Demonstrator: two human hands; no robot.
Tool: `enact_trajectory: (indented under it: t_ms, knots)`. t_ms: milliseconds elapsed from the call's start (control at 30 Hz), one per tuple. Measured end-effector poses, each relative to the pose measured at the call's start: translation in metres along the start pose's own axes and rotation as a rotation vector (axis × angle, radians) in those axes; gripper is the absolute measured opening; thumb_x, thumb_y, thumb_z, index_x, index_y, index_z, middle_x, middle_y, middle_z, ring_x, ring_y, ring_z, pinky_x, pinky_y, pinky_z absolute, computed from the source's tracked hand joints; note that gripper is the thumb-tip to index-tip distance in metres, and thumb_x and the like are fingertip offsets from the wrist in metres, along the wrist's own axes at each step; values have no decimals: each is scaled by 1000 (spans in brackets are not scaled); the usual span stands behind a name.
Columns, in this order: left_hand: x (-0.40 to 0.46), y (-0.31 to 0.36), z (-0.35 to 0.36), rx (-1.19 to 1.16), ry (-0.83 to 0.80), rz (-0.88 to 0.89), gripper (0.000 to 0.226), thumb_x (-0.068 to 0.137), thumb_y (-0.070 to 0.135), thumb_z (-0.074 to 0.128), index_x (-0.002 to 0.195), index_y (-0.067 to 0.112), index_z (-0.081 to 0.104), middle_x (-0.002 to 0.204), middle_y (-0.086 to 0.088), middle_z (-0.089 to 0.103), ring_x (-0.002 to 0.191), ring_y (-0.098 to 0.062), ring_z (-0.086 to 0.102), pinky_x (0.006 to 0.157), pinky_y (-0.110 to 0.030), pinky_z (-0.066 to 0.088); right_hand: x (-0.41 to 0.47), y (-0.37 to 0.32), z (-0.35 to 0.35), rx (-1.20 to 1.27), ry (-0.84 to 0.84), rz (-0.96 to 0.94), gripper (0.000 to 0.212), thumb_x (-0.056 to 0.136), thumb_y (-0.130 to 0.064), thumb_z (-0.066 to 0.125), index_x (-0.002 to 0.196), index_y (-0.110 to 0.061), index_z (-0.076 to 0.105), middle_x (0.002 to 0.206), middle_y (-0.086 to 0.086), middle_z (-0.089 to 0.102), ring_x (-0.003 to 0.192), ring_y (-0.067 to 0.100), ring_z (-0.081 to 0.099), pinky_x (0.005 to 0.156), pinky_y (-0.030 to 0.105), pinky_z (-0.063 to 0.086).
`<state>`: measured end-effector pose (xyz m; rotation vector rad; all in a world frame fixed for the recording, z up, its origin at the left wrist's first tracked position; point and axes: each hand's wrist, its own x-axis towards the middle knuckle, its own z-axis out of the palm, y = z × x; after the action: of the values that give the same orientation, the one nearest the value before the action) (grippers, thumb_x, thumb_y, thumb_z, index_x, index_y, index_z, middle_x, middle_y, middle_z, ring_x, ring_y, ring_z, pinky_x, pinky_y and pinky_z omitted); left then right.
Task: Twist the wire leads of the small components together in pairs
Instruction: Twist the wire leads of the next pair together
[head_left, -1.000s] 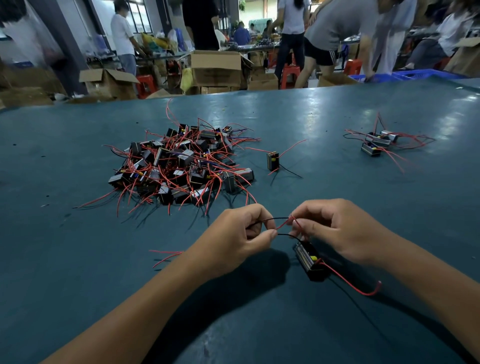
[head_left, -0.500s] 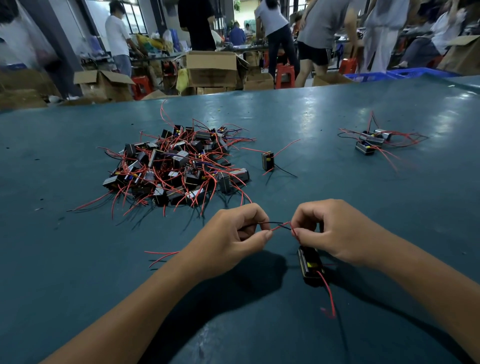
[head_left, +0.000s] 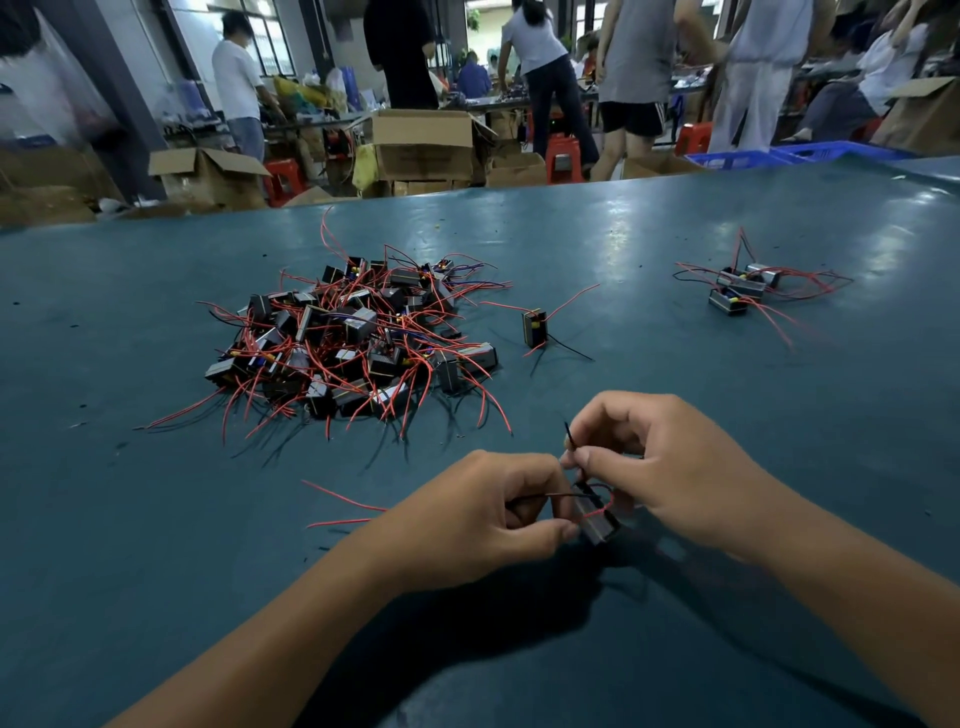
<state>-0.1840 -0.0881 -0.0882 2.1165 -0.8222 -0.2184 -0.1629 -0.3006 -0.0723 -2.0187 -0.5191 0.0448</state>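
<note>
Head view showed the component low in the centre of the frame, now drawn up between both hands rather than lying right of them as half a second before. Left hand pinched a black lead; right hand pinched the wire ends, a black tip poking up. Twisting seemed under way, though fingers hid the joint. The unworked pile sat left of centre, finished ones upper right.

Factory workshop — cardboard boxes, heaped wired components, workers.
</note>
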Motion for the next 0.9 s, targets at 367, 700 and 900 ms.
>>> enact_trajectory:
  t_ms: [367, 700, 900]
  knots:
    - [0, 2, -6, -60, 53, 42, 22, 99, 37, 59, 92, 17, 63, 68, -10, 50, 61, -27, 44, 56, -35, 36, -1, -4, -7, -498, -61, -247, 8, 91, -18, 68, 87, -25, 66, 77, -8, 63, 74, 10, 58, 69, 24, 44]
    - [2, -3, -20, -336, 215, 23, 21, 99, 25, 54, 87, 11, 64, 70, -3, 68, 56, -18, 55, 56, -32, 42, -3, -2, 5, -520, -27, -334, 12, 86, -9, 71, 92, -20, 68, 82, -10, 64, 76, 5, 57, 74, 19, 44]
    - [6, -10, -15, 23, 340, -7, 32, 80, 45, 80, 94, 24, 60, 60, 13, 28, 56, -6, 24, 52, -23, 20, -2, -4, 8, -345, -47, -227, 6, 88, -17, 72, 89, -23, 71, 81, -14, 68, 81, 0, 63, 71, 6, 40]
